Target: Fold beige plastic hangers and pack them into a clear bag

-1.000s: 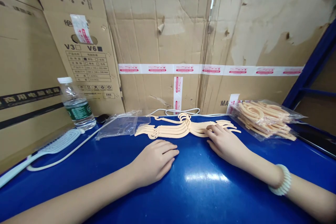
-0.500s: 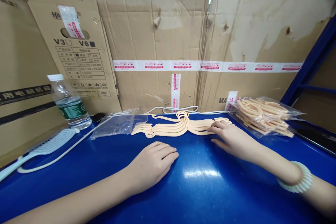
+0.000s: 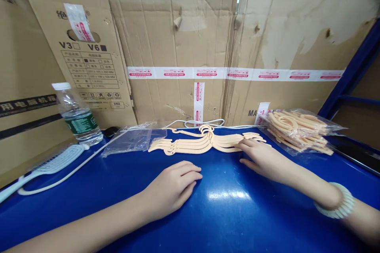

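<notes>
Several beige folding hangers (image 3: 192,144) lie overlapped in a row across the blue table, their hooks bunched at the middle. My right hand (image 3: 257,154), with a pale beaded bracelet at the wrist, rests at the right end of these hangers. Its fingertips touch them and its fingers are stretched out, not closed round anything. Nearer to me, my left hand (image 3: 178,184) lies on the table in front of the hangers, fingers extended and holding nothing. Just left of the hangers is a flat clear plastic bag (image 3: 127,142).
Bagged beige hangers (image 3: 297,128) are piled at the right, beside a dark flat device (image 3: 362,154). On the left stand a water bottle (image 3: 78,120) and a pale blue hairbrush (image 3: 59,160). A white cable (image 3: 74,174) runs past them. Cardboard (image 3: 178,47) walls the back.
My left hand's fingers have spread slightly, with the thumb lower. My right hand has barely shifted rightward at the hangers. The hangers have not visibly moved.
</notes>
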`<control>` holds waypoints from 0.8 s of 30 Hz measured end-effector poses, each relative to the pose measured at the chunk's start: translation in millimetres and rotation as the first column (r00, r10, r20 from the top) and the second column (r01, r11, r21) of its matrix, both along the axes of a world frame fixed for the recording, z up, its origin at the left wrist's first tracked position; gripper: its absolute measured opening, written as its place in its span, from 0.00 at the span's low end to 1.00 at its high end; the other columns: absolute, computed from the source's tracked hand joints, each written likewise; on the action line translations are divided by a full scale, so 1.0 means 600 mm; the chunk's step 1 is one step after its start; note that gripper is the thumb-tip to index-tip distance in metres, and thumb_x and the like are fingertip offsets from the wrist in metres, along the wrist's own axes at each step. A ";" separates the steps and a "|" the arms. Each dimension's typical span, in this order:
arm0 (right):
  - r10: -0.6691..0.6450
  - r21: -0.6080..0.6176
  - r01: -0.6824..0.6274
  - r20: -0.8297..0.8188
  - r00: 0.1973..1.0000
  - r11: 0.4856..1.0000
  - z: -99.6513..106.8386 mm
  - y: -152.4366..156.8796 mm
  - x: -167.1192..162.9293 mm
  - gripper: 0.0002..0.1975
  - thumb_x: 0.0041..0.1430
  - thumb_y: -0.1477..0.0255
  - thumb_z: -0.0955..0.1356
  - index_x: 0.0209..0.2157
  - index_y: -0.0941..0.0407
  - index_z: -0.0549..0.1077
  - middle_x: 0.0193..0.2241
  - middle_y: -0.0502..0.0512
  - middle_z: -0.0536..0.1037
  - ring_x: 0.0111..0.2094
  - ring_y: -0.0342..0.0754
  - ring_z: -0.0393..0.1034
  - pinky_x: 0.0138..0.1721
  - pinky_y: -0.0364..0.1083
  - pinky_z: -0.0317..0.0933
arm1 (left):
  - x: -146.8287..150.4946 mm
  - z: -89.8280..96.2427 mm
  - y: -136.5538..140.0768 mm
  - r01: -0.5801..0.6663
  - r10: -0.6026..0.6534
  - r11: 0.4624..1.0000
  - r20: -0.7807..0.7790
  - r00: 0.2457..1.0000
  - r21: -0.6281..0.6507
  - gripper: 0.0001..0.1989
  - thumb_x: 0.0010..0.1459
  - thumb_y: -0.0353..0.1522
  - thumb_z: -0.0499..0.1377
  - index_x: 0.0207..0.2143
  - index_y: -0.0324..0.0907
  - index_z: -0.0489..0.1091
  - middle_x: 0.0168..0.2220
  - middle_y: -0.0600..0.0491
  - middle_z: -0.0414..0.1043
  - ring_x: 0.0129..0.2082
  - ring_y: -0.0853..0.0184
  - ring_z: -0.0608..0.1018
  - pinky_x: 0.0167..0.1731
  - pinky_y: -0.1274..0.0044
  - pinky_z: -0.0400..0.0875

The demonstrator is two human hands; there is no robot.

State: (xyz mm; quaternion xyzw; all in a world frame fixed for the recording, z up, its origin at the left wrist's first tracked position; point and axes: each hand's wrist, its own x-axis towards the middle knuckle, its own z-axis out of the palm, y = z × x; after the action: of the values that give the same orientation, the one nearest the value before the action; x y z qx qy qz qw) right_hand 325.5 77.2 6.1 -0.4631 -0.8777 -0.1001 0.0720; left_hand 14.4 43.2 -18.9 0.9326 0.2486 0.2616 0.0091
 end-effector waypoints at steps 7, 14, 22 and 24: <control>0.004 0.019 -0.004 0.021 1.000 1.000 -0.003 0.010 0.010 0.13 0.59 0.78 0.66 0.45 0.60 0.73 0.44 0.63 0.76 0.46 0.59 0.71 0.47 0.57 0.67 | 0.000 0.005 -0.004 0.062 -0.051 0.982 0.070 0.996 -0.177 0.14 0.62 0.24 0.53 0.47 0.38 0.72 0.48 0.45 0.75 0.49 0.61 0.75 0.51 0.69 0.71; 0.022 0.054 -0.023 0.017 1.000 0.998 -0.004 0.018 0.015 0.09 0.59 0.78 0.65 0.41 0.60 0.74 0.40 0.62 0.76 0.44 0.58 0.70 0.46 0.57 0.66 | 0.007 0.021 -0.001 -0.042 0.178 0.852 0.212 0.961 -0.522 0.12 0.58 0.26 0.56 0.41 0.43 0.76 0.43 0.51 0.79 0.45 0.63 0.78 0.48 0.72 0.71; 0.028 0.043 -0.027 -0.005 1.000 0.999 -0.008 0.023 0.020 0.11 0.58 0.79 0.65 0.44 0.59 0.73 0.41 0.62 0.77 0.45 0.59 0.70 0.47 0.58 0.66 | 0.011 0.021 0.001 -0.052 0.284 0.768 0.266 0.921 -0.638 0.11 0.55 0.26 0.57 0.38 0.43 0.77 0.39 0.54 0.79 0.41 0.64 0.79 0.45 0.73 0.71; 0.028 0.036 -0.028 -0.012 1.000 0.999 -0.008 0.025 0.022 0.12 0.59 0.79 0.65 0.44 0.58 0.73 0.42 0.62 0.77 0.46 0.59 0.70 0.48 0.57 0.66 | 0.010 0.021 0.000 -0.047 0.279 0.775 0.274 0.921 -0.630 0.11 0.55 0.26 0.56 0.37 0.43 0.76 0.38 0.54 0.79 0.40 0.65 0.79 0.44 0.74 0.71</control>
State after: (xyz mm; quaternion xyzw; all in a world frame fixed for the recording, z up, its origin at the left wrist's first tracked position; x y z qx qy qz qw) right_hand 338.4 92.3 1.3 -0.4501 -0.8817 -0.1117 0.0872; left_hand 20.4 43.0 -6.4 0.7909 0.3951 0.3290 0.3318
